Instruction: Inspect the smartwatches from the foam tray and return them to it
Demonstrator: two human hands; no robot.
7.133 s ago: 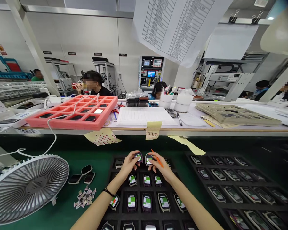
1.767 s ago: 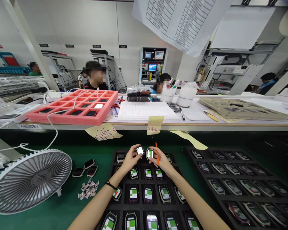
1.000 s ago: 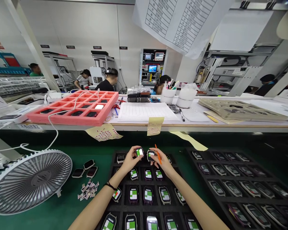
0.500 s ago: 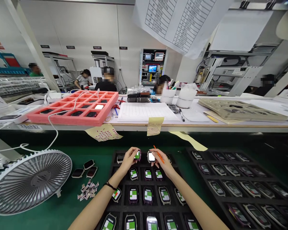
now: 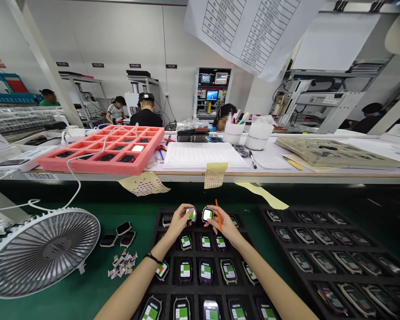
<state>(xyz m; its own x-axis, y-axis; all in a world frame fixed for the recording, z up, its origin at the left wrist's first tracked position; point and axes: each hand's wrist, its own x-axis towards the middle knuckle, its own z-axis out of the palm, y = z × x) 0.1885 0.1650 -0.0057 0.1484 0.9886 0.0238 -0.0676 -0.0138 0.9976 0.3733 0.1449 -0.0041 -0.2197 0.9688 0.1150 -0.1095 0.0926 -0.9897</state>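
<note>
My left hand (image 5: 179, 221) is closed around a purple-edged smartwatch (image 5: 192, 215) with a lit white and green screen. Close beside it, my right hand (image 5: 225, 224) grips a silver-edged smartwatch (image 5: 207, 214), its screen mostly white. A thin orange stick (image 5: 219, 215) also sits between the right hand's fingers, pointing upward. Both watches are held above the far rows of a black foam tray (image 5: 196, 249). Several more watches lie in its compartments, among them a watch (image 5: 206, 270) with a green and white screen. My forearms cover part of the tray.
A second black tray (image 5: 286, 253) of watches lies to the right. On the left are a fan (image 5: 53, 253), three loose watches (image 5: 123, 228) and a pile of small metallic pieces (image 5: 122, 264). A shelf edge (image 5: 186, 178) with a pink foam tray (image 5: 96, 166) runs across ahead; co-workers sit beyond.
The right hand's watch has shifted slightly left and tilted. The orange stick has swung more upright. In the left hand, the watch screen looks whiter and the thumb lies over it.
</note>
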